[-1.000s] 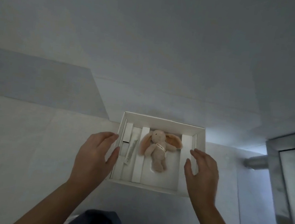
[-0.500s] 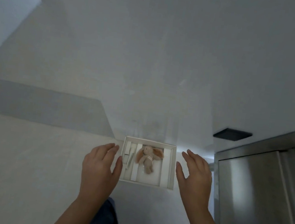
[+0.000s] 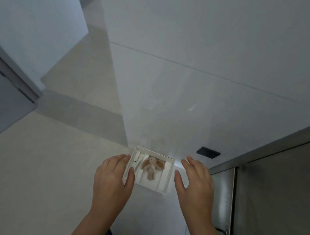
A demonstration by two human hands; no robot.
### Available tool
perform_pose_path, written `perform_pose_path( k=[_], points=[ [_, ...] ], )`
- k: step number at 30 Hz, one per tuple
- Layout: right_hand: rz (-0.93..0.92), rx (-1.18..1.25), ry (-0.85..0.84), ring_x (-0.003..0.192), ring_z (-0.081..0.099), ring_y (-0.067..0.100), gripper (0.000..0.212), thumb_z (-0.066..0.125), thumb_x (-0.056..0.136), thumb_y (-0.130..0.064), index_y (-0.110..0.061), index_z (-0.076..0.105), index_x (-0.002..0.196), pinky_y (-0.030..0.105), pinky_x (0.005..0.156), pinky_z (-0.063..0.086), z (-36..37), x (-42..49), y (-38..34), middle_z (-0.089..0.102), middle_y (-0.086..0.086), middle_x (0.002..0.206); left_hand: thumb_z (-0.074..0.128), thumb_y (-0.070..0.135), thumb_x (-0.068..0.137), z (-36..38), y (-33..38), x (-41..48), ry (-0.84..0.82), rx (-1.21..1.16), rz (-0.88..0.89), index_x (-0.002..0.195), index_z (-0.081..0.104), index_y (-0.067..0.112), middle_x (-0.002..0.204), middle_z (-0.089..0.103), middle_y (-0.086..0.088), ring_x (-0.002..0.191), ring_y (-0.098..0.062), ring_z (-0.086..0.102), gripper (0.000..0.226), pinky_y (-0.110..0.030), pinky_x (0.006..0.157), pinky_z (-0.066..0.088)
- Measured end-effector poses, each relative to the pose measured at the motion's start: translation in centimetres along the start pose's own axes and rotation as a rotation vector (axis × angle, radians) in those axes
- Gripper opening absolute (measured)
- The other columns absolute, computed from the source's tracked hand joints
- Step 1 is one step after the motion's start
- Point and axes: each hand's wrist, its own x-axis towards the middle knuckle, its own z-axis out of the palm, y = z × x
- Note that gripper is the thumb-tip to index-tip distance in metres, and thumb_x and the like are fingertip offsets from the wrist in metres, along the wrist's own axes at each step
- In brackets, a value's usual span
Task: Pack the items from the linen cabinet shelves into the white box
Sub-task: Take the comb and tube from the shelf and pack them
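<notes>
Pale floor (image 3: 27,160) at left, then the left hand (image 3: 112,176), flat and holding nothing, fingers straight and close together. Thumb overlapping the near-left wall of the white box (image 3: 170,175) in this view; touching it or hanging above it, impossible to tell. Likely risk here: a lopsided lift from that one corner, tipping the shallow box and sliding the loose contents over the low dividers or out altogether.

Further right, the right hand (image 3: 195,181), likewise flat and gripping nothing, fingers slightly spread, just beside the box's right wall and apart from it. Possible trouble on that side: a late or uneven grip, loading one thin wall and buckling it. At far right, a steel door (image 3: 278,191) near the box; a careless swing against it, another way to spill.

As for the box itself: apparently resting on the floor at the foot of a white panel (image 3: 191,102), between the two hands, open-topped, no lid in sight. Shallow, white and square-cornered, split by upright strips into narrow lanes.

- **Left lanes:** small white items (image 3: 137,157), too small to identify.
- **Wide middle lane:** a tan plush rabbit (image 3: 150,168) on its back, long ears spread, head toward the panel.

Room to spare, by the look of it, for more from the shelves.
</notes>
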Motion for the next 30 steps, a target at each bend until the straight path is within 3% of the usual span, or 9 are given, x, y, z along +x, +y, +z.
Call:
perform_pose_path(
  k=[5, 8, 15, 20, 30],
  points=[
    [-0.152, -0.003, -0.041, 0.1, 0.061, 0.027, 0.034, 0.051, 0.081, -0.032, -0.011, 0.066, 0.103, 0.034, 0.088, 0.039, -4.7, -0.9, -2.8, 0.067, 0.006, 0.108, 0.043, 0.03, 0.083, -5.3, 2.3, -3.4, 0.077, 0.04, -0.058, 0.102, 0.067, 0.004, 0.098, 0.069, -0.009, 0.09, -0.027, 0.064, 0.04, -0.035, 0.08, 0.048],
    [-0.232, 0.032, -0.056, 0.099, 0.061, 0.026, 0.03, 0.059, 0.077, -0.026, -0.01, 0.067, 0.101, 0.035, 0.087, 0.043, -6.5, -1.0, -5.1, 0.067, 0.006, 0.107, 0.043, 0.03, 0.083, -8.5, 2.7, -5.4, 0.142, 0.067, -0.102, 0.102, 0.067, 0.005, 0.099, 0.069, -0.009, 0.092, -0.027, 0.064, 0.04, -0.038, 0.08, 0.049],
    [-0.523, 0.131, -0.126, 0.093, 0.063, 0.027, 0.037, 0.048, 0.079, -0.032, -0.009, 0.068, 0.099, 0.04, 0.081, 0.051, -8.1, -1.0, -13.7, 0.069, 0.007, 0.103, 0.041, 0.033, 0.083, -16.5, 2.1, -10.0, 0.326, 0.184, -0.314, 0.105, 0.066, 0.006, 0.103, 0.068, -0.008, 0.096, -0.027, 0.062, 0.043, -0.038, 0.083, 0.047],
    [-0.727, 0.217, -0.176, 0.093, 0.064, 0.03, 0.038, 0.046, 0.079, -0.033, -0.009, 0.067, 0.1, 0.043, 0.079, 0.054, -7.5, -2.7, -21.4, 0.069, 0.007, 0.105, 0.04, 0.032, 0.083, -22.4, -0.4, -14.3, 0.446, 0.274, -0.453, 0.104, 0.066, 0.005, 0.102, 0.068, -0.009, 0.097, -0.03, 0.062, 0.043, -0.041, 0.082, 0.048],
    [-1.084, 0.424, -0.295, 0.091, 0.064, 0.028, 0.035, 0.049, 0.078, -0.03, -0.008, 0.067, 0.098, 0.035, 0.084, 0.045, -3.9, -14.1, -39.3, 0.069, 0.009, 0.103, 0.039, 0.032, 0.082, -34.2, -8.8, -29.5, 0.715, 0.412, -0.812, 0.103, 0.065, 0.002, 0.101, 0.067, -0.013, 0.096, -0.033, 0.061, 0.044, -0.044, 0.08, 0.049]
  ],
)
